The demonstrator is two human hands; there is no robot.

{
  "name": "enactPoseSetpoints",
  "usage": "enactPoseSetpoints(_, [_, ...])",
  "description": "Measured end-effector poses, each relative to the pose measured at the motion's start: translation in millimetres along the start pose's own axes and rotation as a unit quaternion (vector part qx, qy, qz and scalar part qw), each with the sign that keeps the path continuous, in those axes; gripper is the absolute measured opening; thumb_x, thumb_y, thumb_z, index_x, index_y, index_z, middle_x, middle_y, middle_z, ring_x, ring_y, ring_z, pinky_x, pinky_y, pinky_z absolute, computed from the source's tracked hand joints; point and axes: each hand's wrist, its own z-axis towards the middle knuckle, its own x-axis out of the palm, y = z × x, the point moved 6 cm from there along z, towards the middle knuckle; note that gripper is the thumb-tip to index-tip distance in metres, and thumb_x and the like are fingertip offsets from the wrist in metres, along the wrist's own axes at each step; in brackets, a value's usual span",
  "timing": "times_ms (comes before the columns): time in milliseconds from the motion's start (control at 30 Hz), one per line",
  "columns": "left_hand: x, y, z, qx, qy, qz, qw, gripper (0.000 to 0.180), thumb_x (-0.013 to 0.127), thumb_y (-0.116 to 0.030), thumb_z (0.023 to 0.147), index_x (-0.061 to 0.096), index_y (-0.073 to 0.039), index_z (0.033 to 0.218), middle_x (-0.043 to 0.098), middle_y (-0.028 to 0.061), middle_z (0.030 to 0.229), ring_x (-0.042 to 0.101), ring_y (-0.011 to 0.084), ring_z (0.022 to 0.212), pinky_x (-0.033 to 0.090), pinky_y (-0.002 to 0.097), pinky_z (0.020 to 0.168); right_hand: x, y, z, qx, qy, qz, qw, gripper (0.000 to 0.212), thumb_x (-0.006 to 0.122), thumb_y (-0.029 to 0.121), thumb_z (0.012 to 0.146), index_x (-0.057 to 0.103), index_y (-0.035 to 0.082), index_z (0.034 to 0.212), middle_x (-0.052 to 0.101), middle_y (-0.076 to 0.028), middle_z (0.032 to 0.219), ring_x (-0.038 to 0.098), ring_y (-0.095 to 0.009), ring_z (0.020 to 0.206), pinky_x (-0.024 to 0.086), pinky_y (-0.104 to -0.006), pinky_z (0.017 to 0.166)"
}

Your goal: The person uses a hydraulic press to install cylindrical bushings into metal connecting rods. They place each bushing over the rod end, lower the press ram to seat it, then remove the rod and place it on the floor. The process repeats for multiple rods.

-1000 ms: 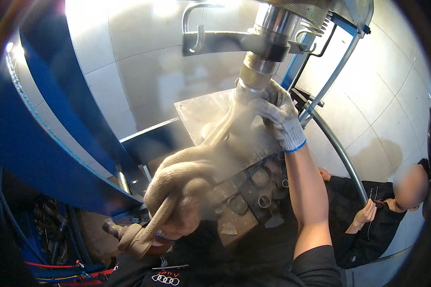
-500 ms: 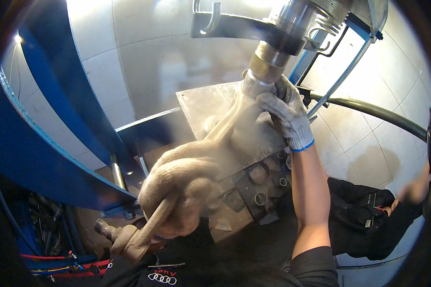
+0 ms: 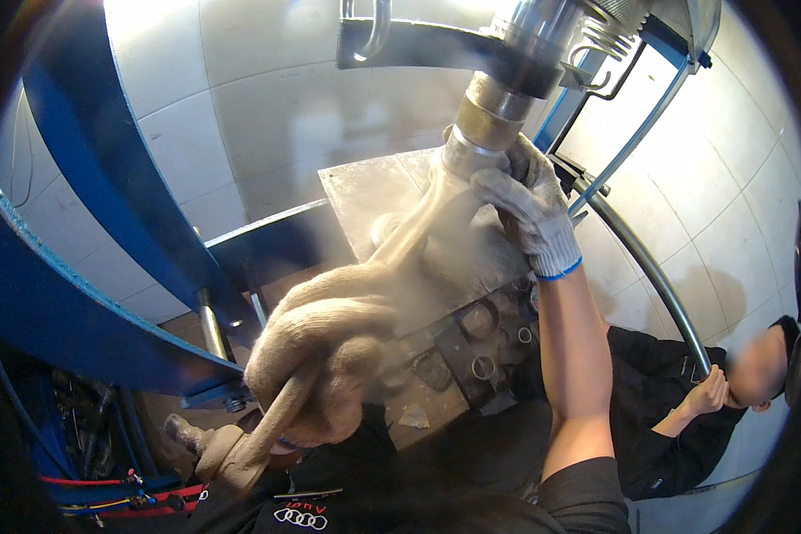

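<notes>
Head view: left hand [image 3: 316, 351] in a knit glove is wrapped tight around a long metal bar [image 3: 400, 258], near and low. Right hand [image 3: 529, 209], gloved too, grips the bar's far end right under the shiny machine shaft [image 3: 516, 62]. Another person [image 3: 685, 400] crouches at right.

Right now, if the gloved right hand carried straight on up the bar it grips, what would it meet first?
The right hand grips the upper end of the long metal bar and points up along it. First in line is probably the brass-coloured collar, just above its fingers, under the steel press shaft; depth is unclear.
</notes>
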Motion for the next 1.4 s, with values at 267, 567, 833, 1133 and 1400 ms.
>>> enactPoseSetpoints(267, [-2.0,3.8,-7.4,-0.099,0.014,0.036,0.994,0.047,0.063,-0.044,0.097,0.064,0.002,0.102,0.064,0.0249,0.113,0.067,0.0260,0.087,0.056,0.0347,0.073,0.3,0.6,1.1,0.014,-0.007,-0.004,1.000,0.077,0.086,0.023,0.075,0.051,-0.004,0.138,0.065,-0.014,0.127,0.062,-0.021,0.116,0.049,-0.0360,0.103])
enactPoseSetpoints(567, [0.9,5.0,-2.1,-0.034,0.010,0.024,0.999,0.042,0.063,-0.039,0.098,0.064,0.003,0.102,0.065,0.0256,0.111,0.067,0.0253,0.085,0.055,0.0295,0.065,-1.1,-2.0,1.4,0.010,-0.011,0.004,1.000,0.078,0.087,0.023,0.074,0.051,-0.004,0.138,0.065,-0.015,0.127,0.062,-0.023,0.116,0.049,-0.0367,0.103])
enactPoseSetpoints(833, [0.2,3.7,-2.1,-0.047,0.026,0.018,0.998,0.042,0.063,-0.038,0.098,0.064,0.003,0.102,0.064,0.0261,0.111,0.068,0.0275,0.088,0.057,0.0335,0.070,-2.2,-2.6,1.2,0.011,-0.012,-0.002,1.000,0.075,0.085,0.022,0.076,0.051,-0.004,0.138,0.065,-0.015,0.128,0.062,-0.023,0.118,0.049,-0.0372,0.104])
enactPoseSetpoints(1133, [1.4,7.3,-2.4,-0.006,0.039,0.027,0.999,0.040,0.058,-0.039,0.100,0.062,0.001,0.104,0.065,0.0241,0.106,0.068,0.0270,0.087,0.058,0.0382,0.072,-3.6,-4.5,2.9,0.008,-0.009,0.014,1.000,0.073,0.084,0.015,0.077,0.050,-0.005,0.138,0.064,-0.016,0.129,0.062,-0.023,0.118,0.048,-0.0364,0.104])
enactPoseSetpoints(1400, [1.8,8.7,-5.2,-0.024,0.020,0.024,0.999,0.040,0.058,-0.039,0.100,0.062,0.001,0.102,0.065,0.0243,0.105,0.068,0.0275,0.088,0.057,0.0374,0.073,1.4,-0.8,1.7,0.005,-0.001,0.026,1.000,0.075,0.084,0.018,0.077,0.049,-0.004,0.139,0.064,-0.018,0.130,0.062,-0.024,0.119,0.049,-0.0368,0.104])
